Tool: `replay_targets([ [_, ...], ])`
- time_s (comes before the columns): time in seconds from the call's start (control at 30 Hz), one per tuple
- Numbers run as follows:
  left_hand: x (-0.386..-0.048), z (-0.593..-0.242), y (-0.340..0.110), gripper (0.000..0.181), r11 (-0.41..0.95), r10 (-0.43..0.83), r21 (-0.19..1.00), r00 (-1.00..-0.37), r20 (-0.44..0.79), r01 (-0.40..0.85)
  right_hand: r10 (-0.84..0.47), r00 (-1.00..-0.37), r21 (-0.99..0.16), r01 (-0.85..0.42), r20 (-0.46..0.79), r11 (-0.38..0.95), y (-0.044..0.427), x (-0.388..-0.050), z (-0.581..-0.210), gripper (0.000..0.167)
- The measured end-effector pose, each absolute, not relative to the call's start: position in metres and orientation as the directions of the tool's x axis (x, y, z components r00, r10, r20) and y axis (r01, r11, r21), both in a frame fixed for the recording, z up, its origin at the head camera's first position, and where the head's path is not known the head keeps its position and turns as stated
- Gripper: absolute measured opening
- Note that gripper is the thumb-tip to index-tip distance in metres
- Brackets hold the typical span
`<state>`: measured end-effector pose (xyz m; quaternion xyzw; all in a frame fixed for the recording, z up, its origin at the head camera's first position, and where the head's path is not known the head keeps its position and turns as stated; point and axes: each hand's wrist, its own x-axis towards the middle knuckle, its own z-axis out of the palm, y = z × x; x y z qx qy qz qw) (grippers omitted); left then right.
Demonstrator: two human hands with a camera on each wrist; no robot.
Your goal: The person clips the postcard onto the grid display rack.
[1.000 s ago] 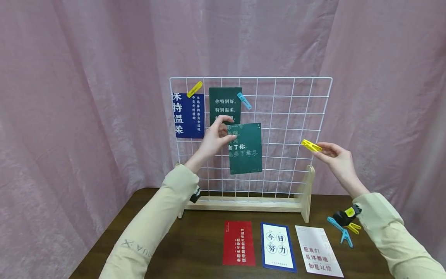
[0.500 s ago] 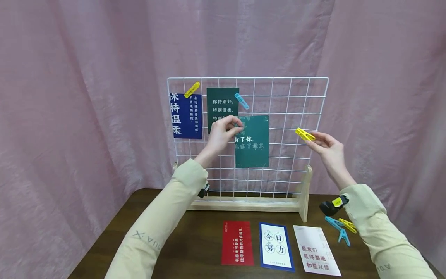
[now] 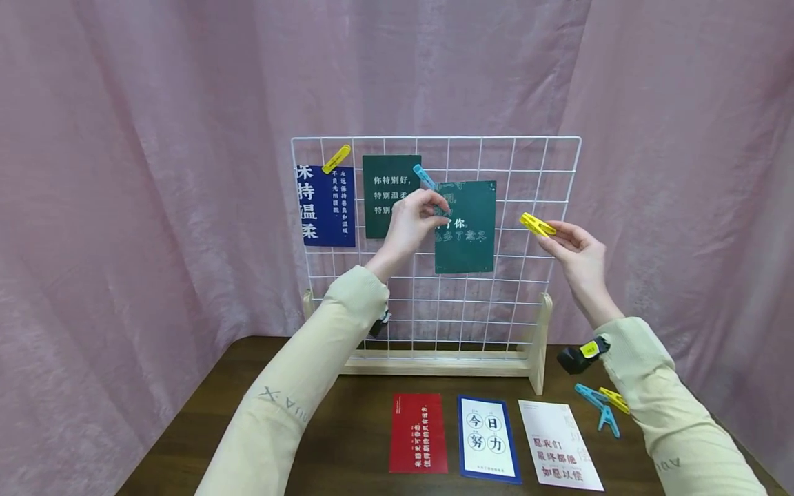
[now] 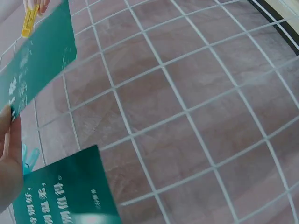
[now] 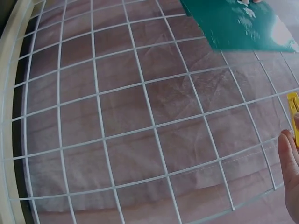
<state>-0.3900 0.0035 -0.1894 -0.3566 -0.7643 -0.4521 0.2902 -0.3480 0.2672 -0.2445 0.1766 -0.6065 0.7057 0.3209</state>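
In the head view my left hand (image 3: pixel 414 222) pinches a green card (image 3: pixel 468 241) by its left edge, in front of the white wire grid (image 3: pixel 397 289). My right hand (image 3: pixel 579 258) holds a yellow clothespin (image 3: pixel 537 224) between thumb and fingers, to the right of that card and apart from it. A second green card (image 3: pixel 391 172) hangs on the grid under a blue clothespin (image 3: pixel 423 176), partly hidden by my left hand. Further left, a dark blue card (image 3: pixel 329 213) hangs from another yellow clothespin (image 3: pixel 336 159). The left wrist view shows the held card (image 4: pixel 42 56) tilted off the grid.
Wooden feet (image 3: pixel 540 344) hold the grid up on a dark table (image 3: pixel 347 441). On the table lie a red card (image 3: pixel 418 434), a blue-edged white card (image 3: pixel 489 441) and a pale card (image 3: pixel 560 444). Blue clothespins (image 3: pixel 600 406) and a yellow one (image 3: pixel 614 399) lie at the right.
My left hand has moved up and right with the green card, which now overlaps the upper middle of the grid. The right hand has risen and shifted left with the yellow clothespin.
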Motion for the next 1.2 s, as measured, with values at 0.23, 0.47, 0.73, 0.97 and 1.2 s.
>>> replay_targets([
  [0.23, -0.395, -0.177, 0.019, 0.016, 0.355, 0.194, 0.481, -0.566, 0.801, 0.802, 0.279, -0.738, -0.758, -0.65, 0.615, -0.049, 0.266, -0.351, -0.235, 0.034],
  [0.47, -0.401, -0.171, 0.03, 0.016, 0.436, 0.162, 0.436, -0.546, 0.822, 0.787, 0.282, -0.738, -0.758, -0.65, 0.613, -0.054, 0.261, -0.356, -0.225, 0.033],
  [0.73, -0.41, -0.166, 0.041, 0.015, 0.48, 0.145, 0.417, -0.539, 0.83, 0.772, 0.296, -0.707, -0.725, -0.686, 0.642, -0.067, 0.253, -0.365, -0.22, 0.029],
  [0.97, -0.413, -0.167, 0.051, 0.014, 0.493, 0.136, 0.421, -0.546, 0.827, 0.761, 0.305, -0.697, -0.702, -0.703, 0.649, -0.113, 0.253, -0.385, -0.226, 0.03],
  [1.2, -0.415, -0.162, 0.059, 0.014, 0.557, 0.121, 0.408, -0.557, 0.822, 0.723, 0.359, -0.694, -0.706, -0.697, 0.624, -0.122, 0.243, -0.374, -0.214, 0.028],
])
